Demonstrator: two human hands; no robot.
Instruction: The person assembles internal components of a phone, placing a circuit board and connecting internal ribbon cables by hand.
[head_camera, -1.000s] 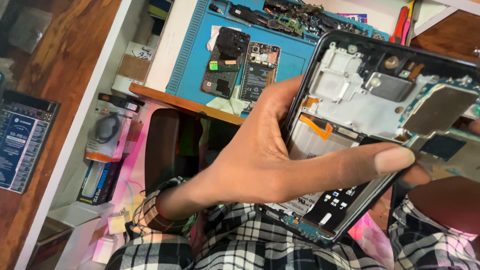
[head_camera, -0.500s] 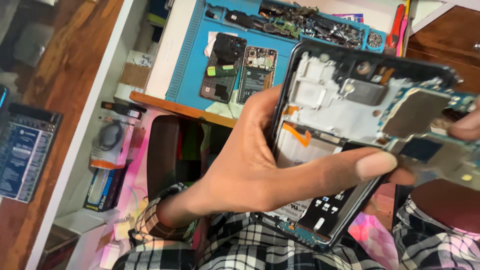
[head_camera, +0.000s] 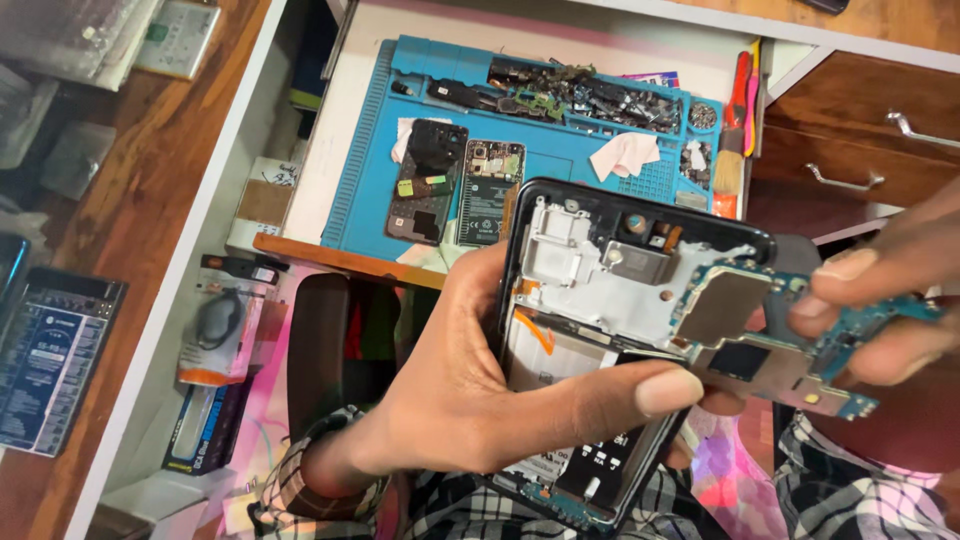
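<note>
Above the lap, left hand (head_camera: 470, 400) wraps closed around an opened phone frame (head_camera: 600, 330), thumb across it; right hand (head_camera: 890, 310) pinches the blue circuit board (head_camera: 770, 340) between fingertips.

The left hand (head_camera: 470, 400) grips an opened phone frame (head_camera: 590, 330), thumb across its middle. The right hand (head_camera: 890, 300) pinches a blue circuit board (head_camera: 770, 340) at the frame's right edge. Behind, a blue work mat (head_camera: 550, 160) on the desk (head_camera: 340, 130) carries two dismantled phones (head_camera: 455, 190).
</note>
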